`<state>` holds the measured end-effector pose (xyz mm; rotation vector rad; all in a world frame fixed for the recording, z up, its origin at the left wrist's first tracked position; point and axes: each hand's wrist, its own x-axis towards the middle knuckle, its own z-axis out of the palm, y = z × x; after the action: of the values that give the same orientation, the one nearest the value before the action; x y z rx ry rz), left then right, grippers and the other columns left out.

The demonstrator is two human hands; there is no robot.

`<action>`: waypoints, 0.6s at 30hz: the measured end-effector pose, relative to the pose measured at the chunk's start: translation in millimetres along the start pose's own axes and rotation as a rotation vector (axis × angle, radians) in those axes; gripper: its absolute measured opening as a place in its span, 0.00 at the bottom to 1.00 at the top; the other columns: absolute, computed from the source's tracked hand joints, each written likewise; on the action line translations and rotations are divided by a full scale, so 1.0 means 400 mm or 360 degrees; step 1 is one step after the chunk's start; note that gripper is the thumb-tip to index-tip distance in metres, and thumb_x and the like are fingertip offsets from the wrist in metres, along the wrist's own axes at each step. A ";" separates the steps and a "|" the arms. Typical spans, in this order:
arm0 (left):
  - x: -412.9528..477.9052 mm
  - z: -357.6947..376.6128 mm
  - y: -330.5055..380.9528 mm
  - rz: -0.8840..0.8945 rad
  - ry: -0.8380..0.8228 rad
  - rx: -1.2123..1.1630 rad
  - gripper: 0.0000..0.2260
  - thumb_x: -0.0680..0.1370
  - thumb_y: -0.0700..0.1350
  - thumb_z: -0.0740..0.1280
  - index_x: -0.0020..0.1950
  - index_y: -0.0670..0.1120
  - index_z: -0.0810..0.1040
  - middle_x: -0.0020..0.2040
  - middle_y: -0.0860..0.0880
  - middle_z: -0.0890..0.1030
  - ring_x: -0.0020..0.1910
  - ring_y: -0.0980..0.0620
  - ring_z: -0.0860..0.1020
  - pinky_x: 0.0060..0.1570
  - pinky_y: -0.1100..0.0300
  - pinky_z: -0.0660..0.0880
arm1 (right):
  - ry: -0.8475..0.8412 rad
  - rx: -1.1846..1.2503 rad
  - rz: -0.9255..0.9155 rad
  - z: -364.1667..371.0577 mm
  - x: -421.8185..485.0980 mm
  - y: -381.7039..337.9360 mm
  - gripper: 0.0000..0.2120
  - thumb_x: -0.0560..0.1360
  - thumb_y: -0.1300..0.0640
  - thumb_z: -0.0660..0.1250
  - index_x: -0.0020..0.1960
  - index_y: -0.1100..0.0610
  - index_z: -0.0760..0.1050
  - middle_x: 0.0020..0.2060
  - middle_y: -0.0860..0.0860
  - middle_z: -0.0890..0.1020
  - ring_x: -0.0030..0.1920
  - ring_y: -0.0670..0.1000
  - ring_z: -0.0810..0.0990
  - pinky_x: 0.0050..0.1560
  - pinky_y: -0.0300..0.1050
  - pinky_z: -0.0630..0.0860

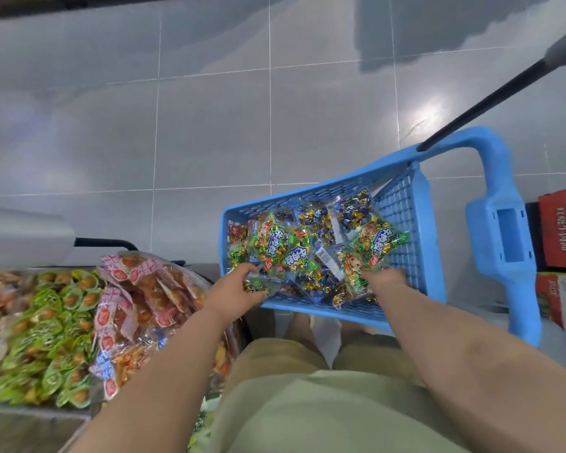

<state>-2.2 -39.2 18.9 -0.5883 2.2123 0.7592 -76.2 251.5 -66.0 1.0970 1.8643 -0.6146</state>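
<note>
A blue plastic shopping basket (402,204) stands on the tiled floor in front of me, filled with several clear bags of wrapped candy (307,253). Both my hands reach into its near side. My left hand (234,289) grips the edge of a green-labelled candy bag at the basket's near left. My right hand (384,277) has its fingers buried among the bags at the near right, holding a green-labelled bag; its fingertips are hidden.
The basket's blue handle (500,243) swings out to the right, with a black rod (481,106) rising from it. Display bins of green-wrapped (53,331) and pink-wrapped snacks (138,305) lie at my left. Red cartons (562,227) sit at the right edge.
</note>
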 end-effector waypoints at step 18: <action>0.091 0.011 0.207 -0.0212 -0.0198 -0.1389 0.45 0.69 0.42 0.76 0.78 0.54 0.53 0.77 0.42 0.59 0.73 0.40 0.62 0.71 0.39 0.58 | -0.0339 0.1077 -0.0340 -0.151 -0.165 0.098 0.27 0.72 0.73 0.64 0.68 0.56 0.66 0.32 0.59 0.73 0.26 0.52 0.68 0.29 0.45 0.66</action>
<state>-73.2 17.1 17.3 -1.0471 1.6298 1.6430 -52.1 286.9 21.8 1.1869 1.6294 -1.5009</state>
